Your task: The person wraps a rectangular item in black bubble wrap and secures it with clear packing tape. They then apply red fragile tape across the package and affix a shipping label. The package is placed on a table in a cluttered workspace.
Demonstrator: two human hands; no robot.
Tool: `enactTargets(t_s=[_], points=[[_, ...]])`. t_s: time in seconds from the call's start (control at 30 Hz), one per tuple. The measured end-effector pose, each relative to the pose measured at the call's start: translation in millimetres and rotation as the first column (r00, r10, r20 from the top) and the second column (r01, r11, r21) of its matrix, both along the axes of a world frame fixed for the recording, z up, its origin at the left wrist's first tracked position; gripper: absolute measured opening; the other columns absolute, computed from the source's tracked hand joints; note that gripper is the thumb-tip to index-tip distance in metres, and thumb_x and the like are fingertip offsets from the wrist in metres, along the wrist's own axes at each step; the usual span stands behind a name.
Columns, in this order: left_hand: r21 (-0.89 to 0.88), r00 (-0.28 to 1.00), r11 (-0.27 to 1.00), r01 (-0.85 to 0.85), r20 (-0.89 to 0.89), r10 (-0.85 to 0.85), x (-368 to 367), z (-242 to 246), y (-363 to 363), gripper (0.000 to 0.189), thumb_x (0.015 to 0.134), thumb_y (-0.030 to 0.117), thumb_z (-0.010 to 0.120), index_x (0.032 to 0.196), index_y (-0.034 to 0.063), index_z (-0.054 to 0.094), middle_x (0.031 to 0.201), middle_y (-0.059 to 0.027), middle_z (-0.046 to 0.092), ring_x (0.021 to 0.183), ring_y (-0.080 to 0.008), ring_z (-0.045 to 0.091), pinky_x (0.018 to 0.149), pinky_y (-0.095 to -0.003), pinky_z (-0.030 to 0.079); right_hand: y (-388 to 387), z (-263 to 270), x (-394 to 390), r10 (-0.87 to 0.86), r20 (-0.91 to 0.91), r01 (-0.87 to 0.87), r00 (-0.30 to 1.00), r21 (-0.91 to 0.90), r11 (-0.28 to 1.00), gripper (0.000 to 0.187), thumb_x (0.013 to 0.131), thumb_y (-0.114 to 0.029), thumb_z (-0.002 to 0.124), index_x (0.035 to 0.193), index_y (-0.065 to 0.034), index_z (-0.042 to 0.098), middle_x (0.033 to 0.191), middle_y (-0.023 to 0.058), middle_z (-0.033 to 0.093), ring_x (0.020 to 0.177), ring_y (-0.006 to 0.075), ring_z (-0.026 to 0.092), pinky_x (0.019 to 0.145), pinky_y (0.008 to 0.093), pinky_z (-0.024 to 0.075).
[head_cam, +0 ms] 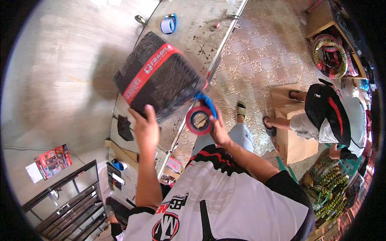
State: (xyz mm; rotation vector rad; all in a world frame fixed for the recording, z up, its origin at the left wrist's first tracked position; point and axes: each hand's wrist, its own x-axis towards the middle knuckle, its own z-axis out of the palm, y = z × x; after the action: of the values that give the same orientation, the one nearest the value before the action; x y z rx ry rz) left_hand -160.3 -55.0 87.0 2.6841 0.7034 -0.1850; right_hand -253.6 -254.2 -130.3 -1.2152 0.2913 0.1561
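Observation:
A boxy package (169,81) in black plastic wrap, banded with red tape bearing a fragile warning, is on or just above the workbench (208,33). My left hand (145,128), slightly blurred, is at its near edge with thumb and forefinger apart; whether it touches the wrap is unclear. In my right hand (220,129) is a blue tape dispenser (209,104) loaded with a roll of red tape (190,120). The dispenser's head is by the package's right corner. Whether tape runs between them cannot be made out.
Farther along the bench lie another blue tape dispenser (169,26) and red-handled scissors (215,26). A dark scrap (125,128) rests near my left hand. On the right, a person (328,111) bends beside cardboard boxes (295,141). A metal rack (69,205) stands lower left.

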Motion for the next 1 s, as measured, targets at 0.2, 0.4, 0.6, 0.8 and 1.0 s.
enactTargets(t_s=[0.2, 0.4, 0.6, 0.8, 1.0], points=[[-0.007, 0.866, 0.867, 0.499, 0.044, -0.498, -16, -7, -82, 0.098, 0.101, 0.045, 0.060, 0.158, -0.0115, 0.004, 0.099, -0.0376, 0.067, 0.087, -0.0498, 0.069, 0.075, -0.0515, 0.057, -115, 26, 169, 0.109, 0.003, -0.105, 0.994, 0.279, 0.955, 0.059, 0.106, -0.046, 0.050, 0.141, 0.0007, 0.056, 0.136, 0.0152, 0.065, 0.123, 0.0250, 0.063, 0.109, 0.0409, 0.0493], [0.329, 0.748, 0.696, 0.638, -0.052, -0.662, 40, 5, -126, 0.086, 0.095, 0.050, 0.067, 0.149, -0.0097, 0.035, 0.068, -0.0211, 0.070, 0.064, -0.0379, 0.072, 0.055, -0.0473, 0.057, -173, 29, 252, 0.327, -0.210, -0.286, 0.922, 0.200, 0.937, 0.043, 0.101, -0.039, 0.060, 0.123, -0.0023, 0.066, 0.108, 0.0065, 0.075, 0.090, 0.0154, 0.072, 0.085, 0.0327, 0.0609], [0.345, 0.484, 0.565, 0.750, 0.296, -0.823, 83, 6, -81, 0.077, 0.066, 0.069, 0.084, 0.098, 0.0048, 0.058, 0.084, -0.0163, 0.070, 0.082, -0.0373, 0.072, 0.073, -0.0482, 0.057, -164, 25, 86, 0.363, -0.008, -0.359, 0.932, 0.143, 0.922, 0.062, 0.103, -0.041, 0.055, 0.151, -0.0037, 0.047, 0.147, 0.0110, 0.056, 0.137, 0.0215, 0.049, 0.119, 0.0385, 0.0355], [0.338, 0.620, 0.670, 0.661, 0.258, -0.741, 218, -17, 10, 0.075, 0.096, 0.071, 0.050, 0.145, 0.0135, 0.054, 0.144, -0.0187, 0.056, 0.137, -0.0383, 0.050, 0.116, -0.0533, 0.032, -34, 19, -8, -0.132, -0.080, 0.138, 0.988, 0.071, 0.988, 0.061, 0.106, -0.023, 0.049, 0.162, -0.0085, 0.030, 0.161, 0.0137, 0.038, 0.151, 0.0245, 0.030, 0.125, 0.0375, 0.0197], [0.340, 0.879, 0.880, 0.331, 0.227, -0.418, 170, -34, 46, 0.078, 0.098, 0.071, 0.043, 0.144, 0.0083, 0.054, 0.137, -0.0257, 0.060, 0.129, -0.0433, 0.055, 0.111, -0.0553, 0.039, -51, 19, 92, -0.173, 0.037, 0.163, 0.984, 0.197, 0.967, 0.060, 0.107, -0.028, 0.050, 0.160, -0.0055, 0.032, 0.156, 0.0141, 0.044, 0.144, 0.0239, 0.041, 0.122, 0.0374, 0.0300]])
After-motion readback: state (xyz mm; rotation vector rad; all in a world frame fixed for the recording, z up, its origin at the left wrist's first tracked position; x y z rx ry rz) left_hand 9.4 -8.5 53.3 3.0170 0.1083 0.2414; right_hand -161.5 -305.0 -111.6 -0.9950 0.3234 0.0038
